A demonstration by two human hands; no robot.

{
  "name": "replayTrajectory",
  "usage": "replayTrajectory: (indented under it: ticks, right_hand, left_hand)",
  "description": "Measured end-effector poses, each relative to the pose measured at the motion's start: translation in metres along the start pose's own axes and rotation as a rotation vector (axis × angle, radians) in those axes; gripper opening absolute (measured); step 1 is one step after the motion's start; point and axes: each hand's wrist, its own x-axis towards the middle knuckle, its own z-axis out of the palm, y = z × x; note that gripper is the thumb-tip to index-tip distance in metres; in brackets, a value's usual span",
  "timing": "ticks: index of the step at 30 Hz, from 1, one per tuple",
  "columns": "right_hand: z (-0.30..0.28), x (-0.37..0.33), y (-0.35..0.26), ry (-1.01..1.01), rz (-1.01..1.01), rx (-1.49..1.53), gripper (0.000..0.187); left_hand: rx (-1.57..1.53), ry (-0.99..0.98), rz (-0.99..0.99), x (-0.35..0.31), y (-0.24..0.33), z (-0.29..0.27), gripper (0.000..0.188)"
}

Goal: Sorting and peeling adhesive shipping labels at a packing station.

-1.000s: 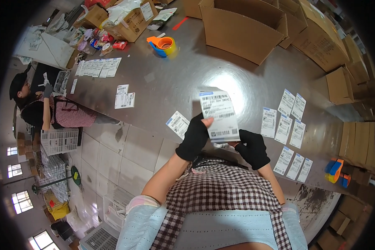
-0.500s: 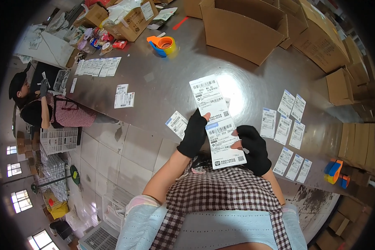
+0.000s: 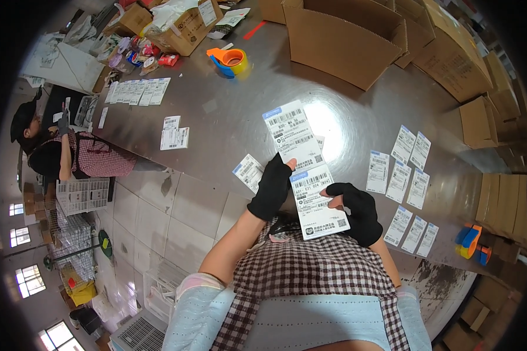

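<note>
In black fingerless gloves, both my hands hold printed shipping labels over the near table edge. My left hand [image 3: 274, 182] pinches an upper shipping label [image 3: 293, 130], its thumb on the lower corner. My right hand [image 3: 357, 212] grips a lower shipping label [image 3: 317, 205] by its right side, thumb and fingertip on the paper. The lower label's top edge meets the bottom of the upper one. Beside my left hand, another label [image 3: 249, 173] lies on the table, partly hidden. Right of my hands several labels [image 3: 397, 181] lie in loose rows.
Orange-and-blue tape dispensers rest at the back [image 3: 228, 61] and right edge [image 3: 468, 241] of the metal table [image 3: 216, 126]. More labels [image 3: 139, 92] lie at the left. Open cardboard boxes [image 3: 342, 44] stand at the back right. A co-worker [image 3: 58, 140] stands at the far left.
The lower label has shifted slightly down and right, and my right index finger is more bent. The upper label has tilted a little. The co-worker's hand has moved slightly.
</note>
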Motion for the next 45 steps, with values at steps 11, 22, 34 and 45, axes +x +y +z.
replayTrajectory:
  ticks: [11,22,34,45]
  right_hand:
    - [-0.03,0.017,-0.019,-0.168,0.386,0.275,0.019]
    - [-0.052,0.02,-0.027,-0.375,-0.269,-0.191,0.023]
    - [-0.04,0.03,-0.028,-0.381,-0.397,-0.23,0.021]
    - [-0.033,0.063,-0.015,-0.405,-0.423,-0.005,0.022]
  left_hand:
    - [1.208,-0.154,0.653,0.003,0.057,0.012,0.045]
    - [1.311,-0.52,0.621,0.008,0.087,0.032,0.017]
    - [1.227,-0.422,0.618,0.002,0.068,0.015,0.01]
    - [1.434,-0.046,0.506,-0.01,0.09,-0.026,0.015]
